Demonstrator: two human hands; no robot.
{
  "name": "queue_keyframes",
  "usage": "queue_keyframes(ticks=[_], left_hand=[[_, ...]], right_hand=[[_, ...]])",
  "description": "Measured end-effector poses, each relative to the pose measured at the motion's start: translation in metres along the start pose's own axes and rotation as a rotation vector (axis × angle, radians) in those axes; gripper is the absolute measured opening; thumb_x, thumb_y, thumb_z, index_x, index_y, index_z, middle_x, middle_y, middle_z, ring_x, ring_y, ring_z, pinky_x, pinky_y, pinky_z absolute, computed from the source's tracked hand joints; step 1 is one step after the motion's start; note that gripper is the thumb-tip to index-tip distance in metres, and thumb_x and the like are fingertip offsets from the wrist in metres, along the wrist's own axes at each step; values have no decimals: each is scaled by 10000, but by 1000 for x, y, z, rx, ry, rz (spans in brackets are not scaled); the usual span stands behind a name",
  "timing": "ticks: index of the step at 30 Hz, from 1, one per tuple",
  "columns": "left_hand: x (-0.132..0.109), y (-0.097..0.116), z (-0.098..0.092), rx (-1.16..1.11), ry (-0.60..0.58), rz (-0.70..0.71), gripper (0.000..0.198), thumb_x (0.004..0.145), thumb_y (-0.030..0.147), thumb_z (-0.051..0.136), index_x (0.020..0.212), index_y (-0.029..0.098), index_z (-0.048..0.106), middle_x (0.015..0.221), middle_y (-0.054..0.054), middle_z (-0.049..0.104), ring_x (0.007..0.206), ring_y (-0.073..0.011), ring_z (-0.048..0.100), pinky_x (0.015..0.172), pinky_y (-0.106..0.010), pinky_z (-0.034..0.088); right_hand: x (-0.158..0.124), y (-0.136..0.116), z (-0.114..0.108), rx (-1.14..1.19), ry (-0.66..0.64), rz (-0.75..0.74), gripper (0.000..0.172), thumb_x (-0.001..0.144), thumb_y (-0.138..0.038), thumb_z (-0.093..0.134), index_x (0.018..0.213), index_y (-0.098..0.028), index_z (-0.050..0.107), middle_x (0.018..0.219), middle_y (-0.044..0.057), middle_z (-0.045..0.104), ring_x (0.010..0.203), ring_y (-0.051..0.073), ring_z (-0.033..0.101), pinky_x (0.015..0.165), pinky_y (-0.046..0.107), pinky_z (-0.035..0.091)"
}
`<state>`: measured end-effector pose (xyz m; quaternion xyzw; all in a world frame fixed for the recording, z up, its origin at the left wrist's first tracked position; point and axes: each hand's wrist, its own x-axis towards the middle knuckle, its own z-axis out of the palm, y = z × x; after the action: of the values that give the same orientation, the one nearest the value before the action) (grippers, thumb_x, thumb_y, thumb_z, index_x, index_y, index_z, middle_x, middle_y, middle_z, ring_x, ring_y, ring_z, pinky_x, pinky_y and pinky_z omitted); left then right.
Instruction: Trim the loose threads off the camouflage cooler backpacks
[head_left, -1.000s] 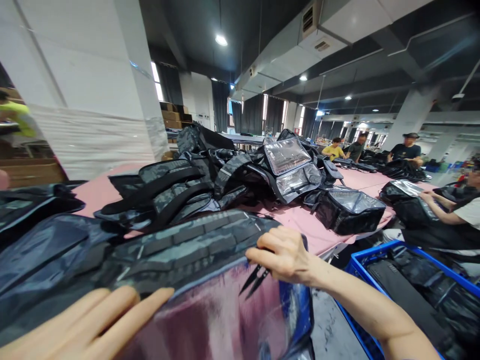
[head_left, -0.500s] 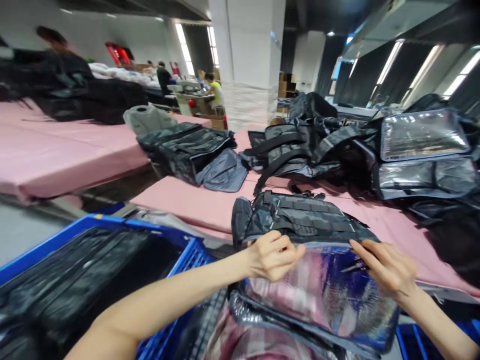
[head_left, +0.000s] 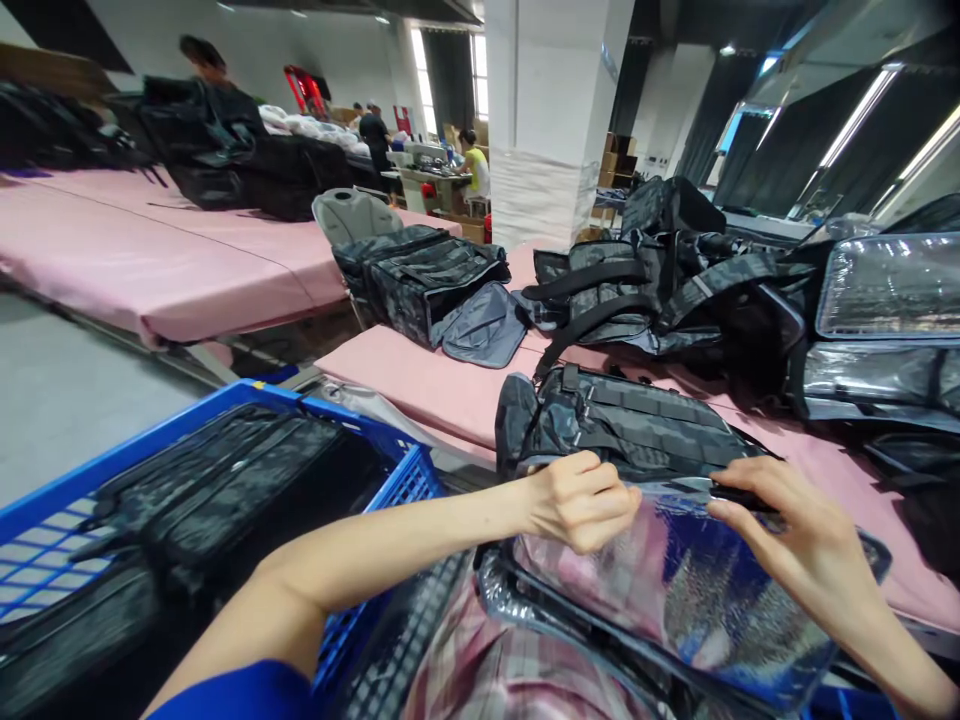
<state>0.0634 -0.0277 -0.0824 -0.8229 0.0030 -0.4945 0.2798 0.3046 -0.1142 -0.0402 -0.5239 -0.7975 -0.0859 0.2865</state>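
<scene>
A dark camouflage bag (head_left: 630, 430) with webbing straps lies at the near edge of the pink table (head_left: 420, 385), its shiny silver lining (head_left: 697, 590) folded open toward me. My left hand (head_left: 581, 500) is curled in a pinch on the lining's upper edge. My right hand (head_left: 802, 545) is closed around small black thread snips, whose dark tips rest on the bag's rim.
A blue plastic crate (head_left: 172, 500) full of dark bags stands at my left. More camouflage bags (head_left: 645, 290) and silver-lined ones (head_left: 885, 320) are piled on the table. A white pillar (head_left: 551, 110) rises behind. People work at other pink tables (head_left: 150, 260) farther back.
My view has swung left and down. My left hand went from lying flat to pinching the lining's edge. The right hand keeps the snips at the bag's rim.
</scene>
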Motion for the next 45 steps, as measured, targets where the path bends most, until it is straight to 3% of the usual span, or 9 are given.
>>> queue_keyframes(ticks=[15,26,33,41,45], left_hand=[[-6,1,-2,-38,-29,-10,67,747,133,612,684,110,604,640,14,487,566,-90,447,495,-266,235],[-3,0,-7,-20,-27,-10,79,772,149,618,700,118,616,649,11,500,580,-86,466,504,-249,293],[-1,0,-7,-44,-30,-4,83,767,143,620,689,120,600,650,12,508,575,-85,471,498,-250,301],[-3,1,-7,-41,-35,3,105,788,147,592,686,122,587,660,8,510,583,-88,470,504,-255,295],[-5,3,-7,-39,-41,-4,80,785,159,602,712,127,616,658,7,514,584,-86,470,497,-252,308]], right_hand=[[14,-12,13,40,26,-103,108,853,-289,603,924,-217,642,882,34,622,796,135,596,694,246,472],[-1,14,-1,11,-16,-10,148,847,-352,607,951,-250,636,971,10,616,859,135,606,745,246,476],[3,7,4,36,-4,-66,119,843,-286,621,956,-248,621,939,12,612,847,127,598,753,241,468],[2,6,4,80,-10,17,137,839,-336,617,938,-245,640,953,32,625,874,158,604,773,270,477],[4,4,4,117,-22,52,128,846,-346,600,875,-238,663,902,35,638,813,152,617,709,256,492]])
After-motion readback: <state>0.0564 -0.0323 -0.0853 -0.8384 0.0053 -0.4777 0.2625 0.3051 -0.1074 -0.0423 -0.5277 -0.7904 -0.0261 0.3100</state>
